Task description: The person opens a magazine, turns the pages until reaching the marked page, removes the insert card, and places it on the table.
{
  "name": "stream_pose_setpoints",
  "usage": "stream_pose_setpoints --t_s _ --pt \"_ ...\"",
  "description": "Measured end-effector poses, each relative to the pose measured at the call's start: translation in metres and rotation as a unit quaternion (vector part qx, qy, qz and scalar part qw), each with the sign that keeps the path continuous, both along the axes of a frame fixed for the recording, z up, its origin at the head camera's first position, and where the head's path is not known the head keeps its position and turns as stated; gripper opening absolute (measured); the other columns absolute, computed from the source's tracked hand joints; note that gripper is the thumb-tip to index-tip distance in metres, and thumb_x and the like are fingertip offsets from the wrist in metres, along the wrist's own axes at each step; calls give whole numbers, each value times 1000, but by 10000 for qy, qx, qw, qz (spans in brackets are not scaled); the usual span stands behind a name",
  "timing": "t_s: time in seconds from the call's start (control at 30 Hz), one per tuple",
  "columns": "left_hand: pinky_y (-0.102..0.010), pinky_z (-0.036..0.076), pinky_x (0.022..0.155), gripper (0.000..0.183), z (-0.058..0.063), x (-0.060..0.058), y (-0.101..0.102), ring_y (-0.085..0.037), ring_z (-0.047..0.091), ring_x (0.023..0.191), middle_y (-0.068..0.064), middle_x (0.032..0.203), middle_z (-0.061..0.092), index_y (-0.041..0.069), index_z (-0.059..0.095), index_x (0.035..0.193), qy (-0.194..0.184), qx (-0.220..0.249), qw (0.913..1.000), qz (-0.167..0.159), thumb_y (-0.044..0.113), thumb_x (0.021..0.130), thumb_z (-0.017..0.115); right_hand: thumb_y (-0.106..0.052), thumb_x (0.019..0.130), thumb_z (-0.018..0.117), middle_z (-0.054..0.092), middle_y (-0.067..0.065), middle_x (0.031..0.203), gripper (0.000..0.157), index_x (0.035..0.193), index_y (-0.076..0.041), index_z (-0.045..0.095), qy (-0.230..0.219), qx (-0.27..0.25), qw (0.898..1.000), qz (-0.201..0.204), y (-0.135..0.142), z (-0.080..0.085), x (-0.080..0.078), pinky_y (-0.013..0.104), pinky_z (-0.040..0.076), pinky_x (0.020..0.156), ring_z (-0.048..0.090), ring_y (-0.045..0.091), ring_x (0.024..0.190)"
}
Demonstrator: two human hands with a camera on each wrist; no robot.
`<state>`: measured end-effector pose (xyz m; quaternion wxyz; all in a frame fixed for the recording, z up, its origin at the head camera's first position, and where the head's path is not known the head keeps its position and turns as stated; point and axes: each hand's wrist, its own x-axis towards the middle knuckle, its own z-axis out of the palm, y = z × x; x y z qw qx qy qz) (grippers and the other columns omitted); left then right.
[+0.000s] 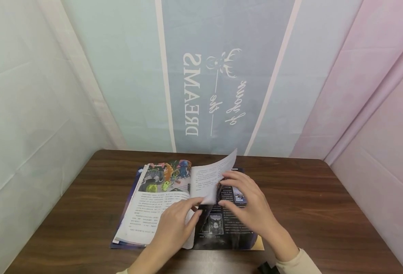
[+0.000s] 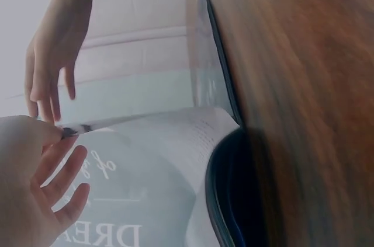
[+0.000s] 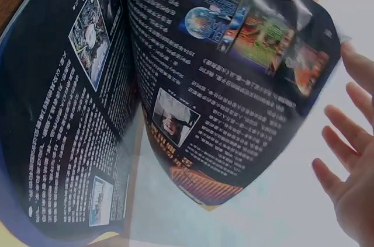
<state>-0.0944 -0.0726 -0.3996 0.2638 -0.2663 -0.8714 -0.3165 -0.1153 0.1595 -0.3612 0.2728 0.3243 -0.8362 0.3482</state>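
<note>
An open magazine (image 1: 143,205) lies on the table, with a colour picture and printed text on its left page. My left hand (image 1: 179,220) pinches the near part of a lifted page (image 1: 208,175) between thumb and finger. In the left wrist view, the left hand (image 2: 35,171) holds that page's edge, the other fingers loosely spread. My right hand (image 1: 251,201) is beside the page's outer edge, its fingers apart. The right wrist view shows the right hand (image 3: 356,159) with one fingertip right at the edge of the raised dark page (image 3: 234,83), which bears small pictures.
Beneath the lifted page is a black printed page (image 1: 235,228) with white text and photos. The brown wooden table (image 1: 307,198) spreads around the magazine. Fabric curtains (image 1: 136,76) with mirrored lettering hang behind and at the sides. A small black object (image 1: 268,268) is beside the right sleeve.
</note>
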Motion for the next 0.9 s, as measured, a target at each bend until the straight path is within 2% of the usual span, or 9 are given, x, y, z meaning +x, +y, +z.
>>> stream_pose_setpoints --t_s 0.13,0.3,0.4,0.47,0.6,0.77,0.9 --pt "-27 51 59 47 -2 0 -6 -13 64 74 4 89 69 12 62 126 -199 82 9995 229 10 82 81 -45 93 65 59 8 135 45 122 -11 65 -33 -123 9999 -69 6 -2 0 32 32 114 47 27 132" --pt "-27 51 58 60 -5 0 -20 -14 65 75 1 99 71 11 54 135 -368 55 9979 530 10 82 81 -44 94 64 60 8 134 41 120 -12 65 -25 -16 9999 -151 15 -10 0 29 31 114 49 27 130" --pt "-27 52 59 66 -7 0 -30 -12 65 76 -1 104 71 11 51 138 -443 -39 9962 748 11 80 83 -35 91 72 61 7 132 36 119 -12 66 69 111 9998 -136 18 -14 1 30 31 114 50 27 129" --pt "-27 51 58 69 -9 0 -37 -12 65 75 -2 105 71 10 50 139 -552 -81 9947 865 11 79 84 -25 85 79 61 5 132 37 118 -12 66 71 226 9996 -143 21 -18 2 30 31 114 50 26 129" --pt "-29 52 59 72 -10 0 -51 -14 65 76 -5 105 70 8 46 140 -895 -161 9898 1101 12 79 84 -12 75 85 61 1 133 46 117 -14 67 -80 483 9986 -214 27 -25 5 38 37 109 51 25 128" --pt "-33 52 57 80 -12 1 -69 -21 67 76 -12 107 69 4 39 144 -1103 -270 9849 1310 10 78 85 -13 77 85 59 -2 135 46 118 -18 66 -440 814 9955 -216 39 -34 7 42 42 104 52 24 127" --pt "-29 46 48 90 -15 2 -82 -17 61 62 -21 109 69 4 29 149 -1329 -346 9811 1364 9 78 84 -16 78 84 60 -2 133 43 118 -20 66 -466 1058 9931 -189 48 -43 8 47 46 99 55 24 123"
